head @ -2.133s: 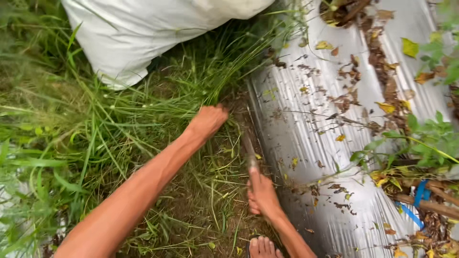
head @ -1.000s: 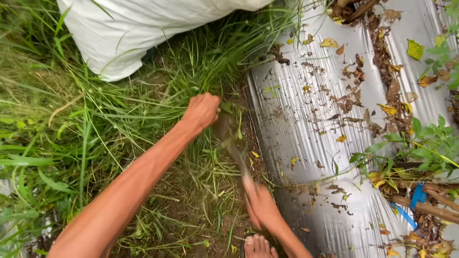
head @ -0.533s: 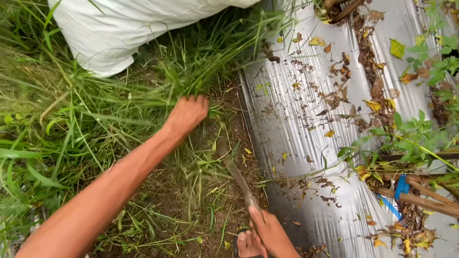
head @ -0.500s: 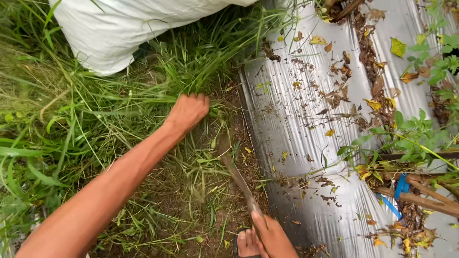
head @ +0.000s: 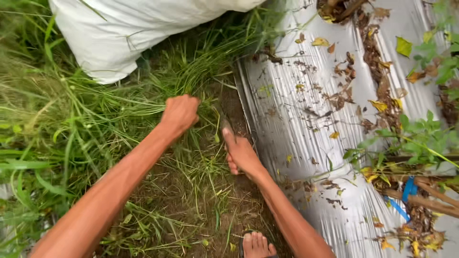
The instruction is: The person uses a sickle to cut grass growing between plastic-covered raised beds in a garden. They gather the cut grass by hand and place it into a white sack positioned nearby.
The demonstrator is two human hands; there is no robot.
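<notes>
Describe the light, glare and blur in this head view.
Head view: soft, even daylight without hard shadows; pale glare streaks on the silver plastic sheet; motion blur smears the grass at left and the blade by the right hand; left hand fairly sharp.

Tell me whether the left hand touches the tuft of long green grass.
Touching. The head view shows the left hand fisted around the tuft of long green grass, blades bunched at its knuckles.

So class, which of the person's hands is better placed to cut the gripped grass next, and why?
Right. The right hand grips the worn cutting blade, its tip near the base of the long green grass tuft. The left hand is fisted around that tuft, holding it.
</notes>
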